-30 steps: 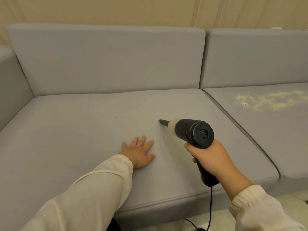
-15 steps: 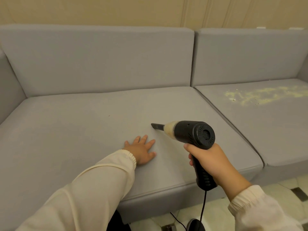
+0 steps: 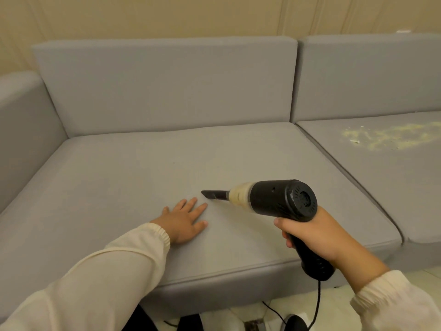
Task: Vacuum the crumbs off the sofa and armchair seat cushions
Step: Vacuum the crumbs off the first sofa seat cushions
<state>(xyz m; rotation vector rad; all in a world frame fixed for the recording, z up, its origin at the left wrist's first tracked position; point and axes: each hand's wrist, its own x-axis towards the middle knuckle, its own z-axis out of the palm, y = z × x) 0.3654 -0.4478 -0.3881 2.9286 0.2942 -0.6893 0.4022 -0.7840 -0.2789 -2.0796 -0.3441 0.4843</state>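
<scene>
A single head-worn wide-angle view looks forward and down from close above the front edge of a grey sofa (image 3: 167, 163), facing its backrest at twelve o'clock; a beige wall (image 3: 191, 17) fills the top.

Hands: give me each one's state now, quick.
Left hand: open, flat on the seat cushion.
Right hand: holding the handheld vacuum.

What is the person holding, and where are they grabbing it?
The right hand grips the vacuum by its handle. The left hand holds nothing.
</scene>
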